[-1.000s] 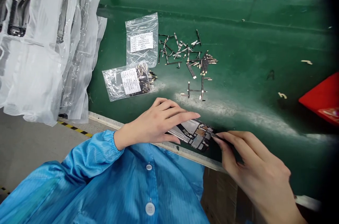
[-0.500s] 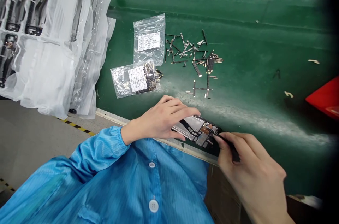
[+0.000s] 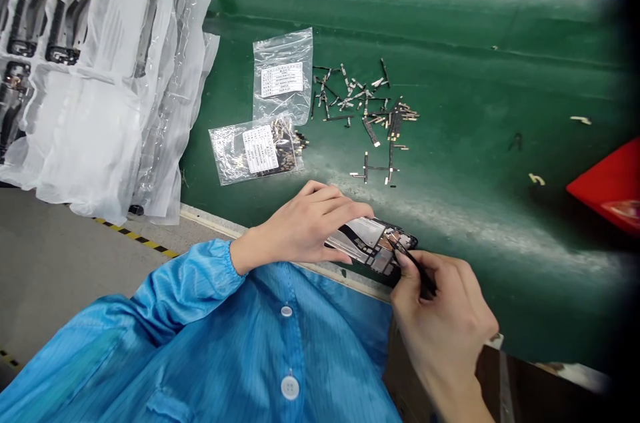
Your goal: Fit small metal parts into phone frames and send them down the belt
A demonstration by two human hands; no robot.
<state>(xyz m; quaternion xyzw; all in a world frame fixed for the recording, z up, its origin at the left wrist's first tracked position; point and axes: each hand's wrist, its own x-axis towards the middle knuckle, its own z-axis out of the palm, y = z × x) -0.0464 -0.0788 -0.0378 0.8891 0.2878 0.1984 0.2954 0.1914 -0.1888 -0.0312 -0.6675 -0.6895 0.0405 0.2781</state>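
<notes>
Head view: a person is working w/ both bare hands at the near edge of a green table [image 3: 475,163]. A phone-like assembly [image 3: 373,243] is lying there btwn the hands, slanting, its component-crowded end toward the right. The left hand [image 3: 305,229] is arching over the other end, thumb on the near edge and fingers along the far one — clamping it across its width. The right hand [image 3: 445,309] is pinching dark tweezers [image 3: 424,276], thumb against fingers, and their tips are pointing down into the small copper-toned parts. Whether the tips are gripping anything: can't tell, too small.

For good work here, I'd judge, the left hand should be bracing the assembly flat, esp. as it's sitting so near the table edge, w/ fingertips clear of the fine parts. The tweezers should be pressing lightly — a slip could be scratching or bending a connector.

Beyond the hands, loose strip parts [image 3: 396,121] are lying near two labelled clear bags, upper [image 3: 283,79] and lower [image 3: 261,149].
</notes>
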